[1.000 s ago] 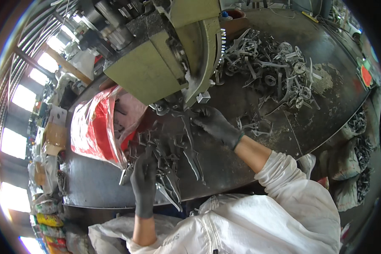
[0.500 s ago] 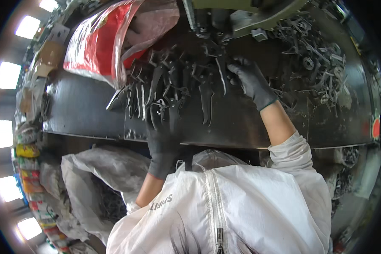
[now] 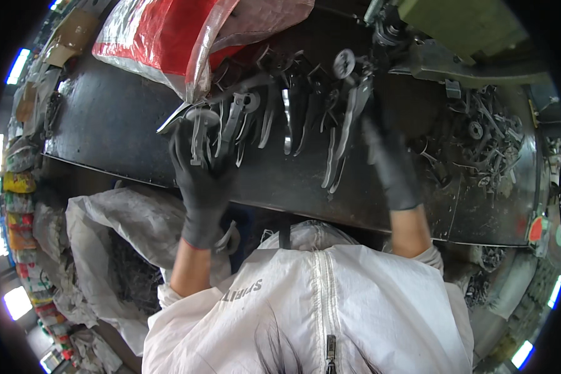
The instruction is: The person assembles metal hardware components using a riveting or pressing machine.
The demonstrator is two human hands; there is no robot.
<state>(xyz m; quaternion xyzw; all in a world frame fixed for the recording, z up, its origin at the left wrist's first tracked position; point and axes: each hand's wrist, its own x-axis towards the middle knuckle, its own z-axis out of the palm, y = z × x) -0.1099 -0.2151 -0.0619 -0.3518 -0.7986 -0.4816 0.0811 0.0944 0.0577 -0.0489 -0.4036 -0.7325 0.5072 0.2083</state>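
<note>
My left hand [image 3: 202,187], in a dark grey glove, reaches to the left end of a row of metal tool parts with long curved handles. Its fingers are spread around a shiny handle-shaped part [image 3: 198,138]; whether they grip it is hard to make out. Beside it lies another handled part with a round end [image 3: 235,118]. My right hand [image 3: 389,156], also gloved, is smeared by motion and its fingers do not show clearly. Just left of it, a pair of long plier-like handles [image 3: 340,149] hangs toward me below the machine head [image 3: 389,34].
A red and clear plastic sack [image 3: 149,47] stands at the back left of the dark metal table [image 3: 106,137]. The green machine body [image 3: 461,31] overhangs the back right. A heap of loose metal parts [image 3: 483,134] lies at the right. Below the front edge hangs a pale sack [image 3: 131,212].
The view has shifted. My left hand has moved left along the row, its fingers now around the parts there. My right hand is still right of the parts, now blurred beside the long handles.
</note>
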